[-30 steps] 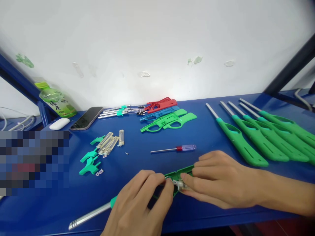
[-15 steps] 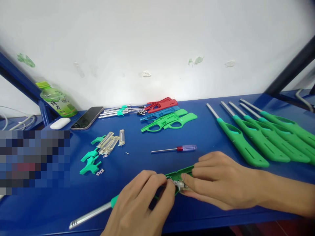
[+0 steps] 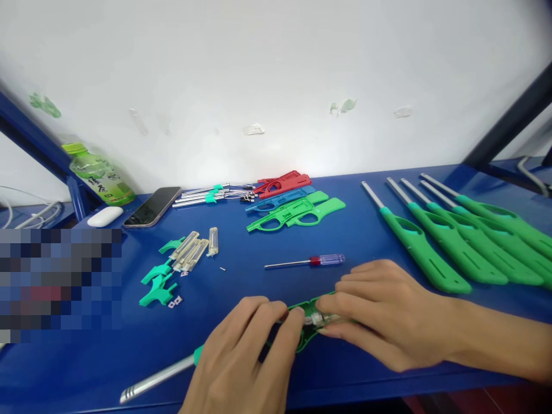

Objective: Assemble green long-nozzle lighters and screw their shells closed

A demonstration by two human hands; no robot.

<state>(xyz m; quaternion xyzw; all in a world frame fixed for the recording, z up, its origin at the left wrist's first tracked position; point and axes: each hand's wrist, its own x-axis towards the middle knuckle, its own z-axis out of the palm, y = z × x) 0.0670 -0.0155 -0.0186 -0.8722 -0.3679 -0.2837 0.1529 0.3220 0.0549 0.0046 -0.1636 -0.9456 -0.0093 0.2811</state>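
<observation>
Near the front edge of the table, a green lighter casing (image 3: pixel 307 340) lies with its inside facing up and a long silver metal tube (image 3: pixel 157 376) pointing to the lower left. My left hand (image 3: pixel 248 351) is closed over the casing's tube end, fingertips pressing on its inner parts. My right hand (image 3: pixel 383 319) pinches a clear fuel tank (image 3: pixel 326 319) with a metal valve end, seated in or just above the casing. My fingers hide much of the casing and tank. Behind my hands lies a screwdriver (image 3: pixel 325 260) with a purple-and-red handle.
Several green lighters (image 3: pixel 425 250) lie at right. Casing halves (image 3: pixel 282 215), metal tubes (image 3: pixel 198 198) with wires, clear tanks (image 3: pixel 190 252) and turquoise triggers (image 3: pixel 157 287) are laid out behind and left. A phone (image 3: pixel 154 207), white case (image 3: pixel 104 217) and bottle (image 3: pixel 101 178) stand back left.
My right hand's fingers have shifted slightly on the tank, and its thumb sits lower. My left fingertips have moved a little along the casing, showing more of its lower edge.
</observation>
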